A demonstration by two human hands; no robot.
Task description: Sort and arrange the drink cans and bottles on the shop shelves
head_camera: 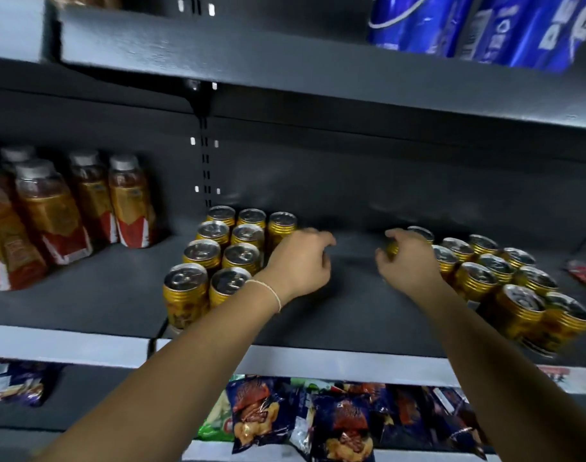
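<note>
Head view: the left hand (298,261) hangs over the dark grey metal shelf (351,315), just beside the left block of gold ribbed drink cans with silver tops (218,255). Its fingers are loosely curled and nothing shows in them, though the palm faces away. The wrist, with a thin pale bracelet (268,290), covers part of the nearest cans.

The right hand (408,258) curls round one gold can (392,250) at the inner edge of the right block of the same gold cans (501,278). Only a sliver of that can shows past the fingers.

The front cans of the right block stand at the shelf's front lip and are smeared by blur. A red packet (585,275) is cut off by the right edge.

At far left stand amber plastic bottles with grey caps and red-and-gold labels (128,201), the outermost cropped. Blue packs (485,25) on the upper grey shelf (284,61) are too blurred to read. Dark printed snack bags (345,425) lie on the shelf below, partly behind the forearms.

Bare shelf runs between the two can blocks, from back wall to front lip.
</note>
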